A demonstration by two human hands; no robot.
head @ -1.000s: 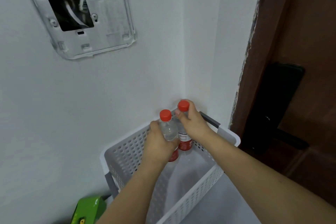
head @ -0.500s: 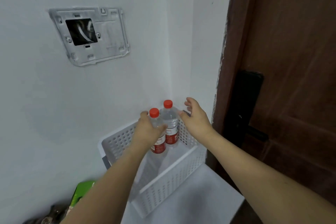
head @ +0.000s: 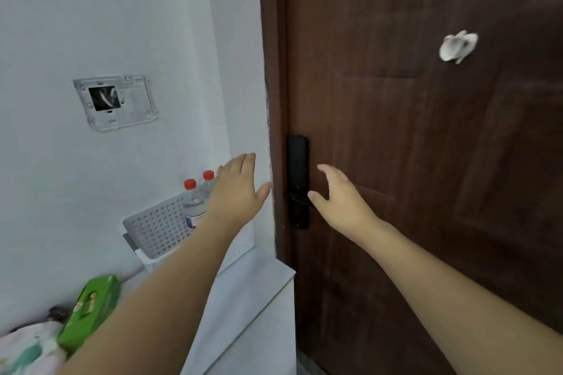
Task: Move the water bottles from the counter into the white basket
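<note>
Corner: white counter (head: 243, 292) against the wall, beside a brown door (head: 426, 161).
Bottles: two red-capped water bottles (head: 195, 201) stand upright in the white basket (head: 158, 228), likely tucked in its far corner for support.
My left hand (head: 236, 192): spread, empty, in front of the basket.
My right hand (head: 341, 198): fingers relaxed, holding nothing, before the door's black lock (head: 298, 179).

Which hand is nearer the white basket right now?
Left. The left hand hangs open just above the white basket, overlapping the two water bottles in it. The right hand is off to the right, before the door.
</note>
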